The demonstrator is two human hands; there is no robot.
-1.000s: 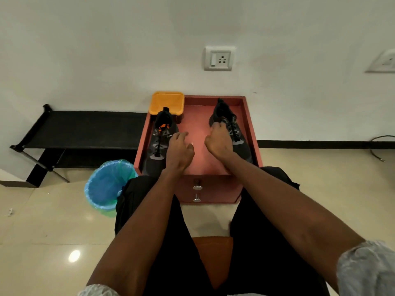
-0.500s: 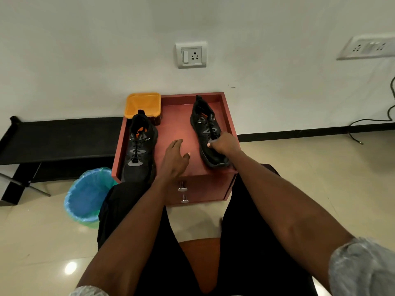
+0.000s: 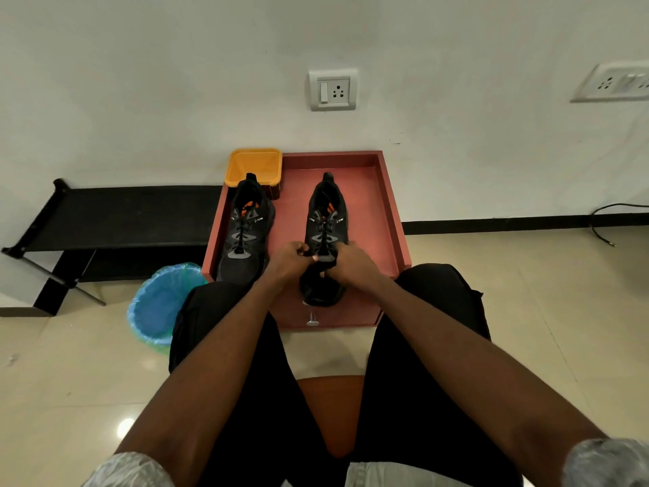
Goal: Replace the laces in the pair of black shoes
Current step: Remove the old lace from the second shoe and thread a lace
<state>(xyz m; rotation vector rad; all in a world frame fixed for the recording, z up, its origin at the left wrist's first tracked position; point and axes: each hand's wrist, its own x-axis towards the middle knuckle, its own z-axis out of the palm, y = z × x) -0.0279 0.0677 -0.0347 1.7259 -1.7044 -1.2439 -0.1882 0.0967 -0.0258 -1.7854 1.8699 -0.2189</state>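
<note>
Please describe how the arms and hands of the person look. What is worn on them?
Both forearms are bare. The left hand and the right hand wear no gloves, and no rings, watch or bracelet can be seen. Near the bottom edge, each arm comes out of a light grey-white, crinkled sleeve: the left sleeve and the right sleeve. No markings show on the sleeves.

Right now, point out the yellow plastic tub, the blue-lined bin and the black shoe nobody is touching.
Yellow plastic tub [image 3: 255, 165]: head view, on its inner floor.
Blue-lined bin [image 3: 159, 304]: head view, on the liner inside.
Untouched black shoe [image 3: 243, 237]: head view, on its laced middle.
</note>
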